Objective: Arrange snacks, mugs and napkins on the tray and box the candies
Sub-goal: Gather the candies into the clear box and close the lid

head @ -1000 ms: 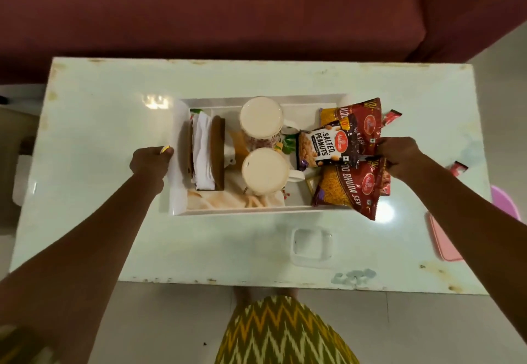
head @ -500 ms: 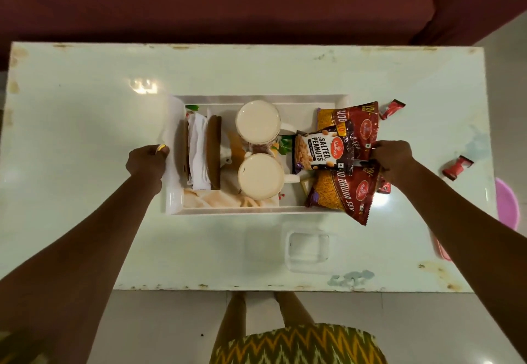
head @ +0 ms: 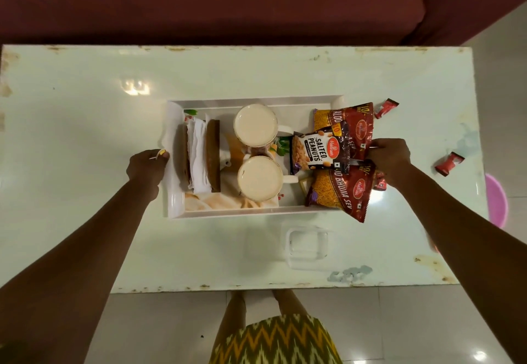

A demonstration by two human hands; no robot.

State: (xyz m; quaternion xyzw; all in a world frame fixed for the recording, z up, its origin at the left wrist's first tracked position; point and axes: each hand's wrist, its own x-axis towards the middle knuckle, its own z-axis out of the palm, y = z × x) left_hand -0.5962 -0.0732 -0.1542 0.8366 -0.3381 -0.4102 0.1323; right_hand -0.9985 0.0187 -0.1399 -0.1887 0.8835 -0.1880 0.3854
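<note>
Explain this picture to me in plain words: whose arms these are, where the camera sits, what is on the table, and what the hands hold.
There is no machine: a person wears a camera on the head, looking down at their own arms. On the pale table sits a white tray with a napkin holder, two mugs and three snack packets, including salted peanuts. The left hand grips the tray's left end. The right hand is at the right end, closed over the packets' edges. A clear empty box and two red candies lie loose on the table.
</note>
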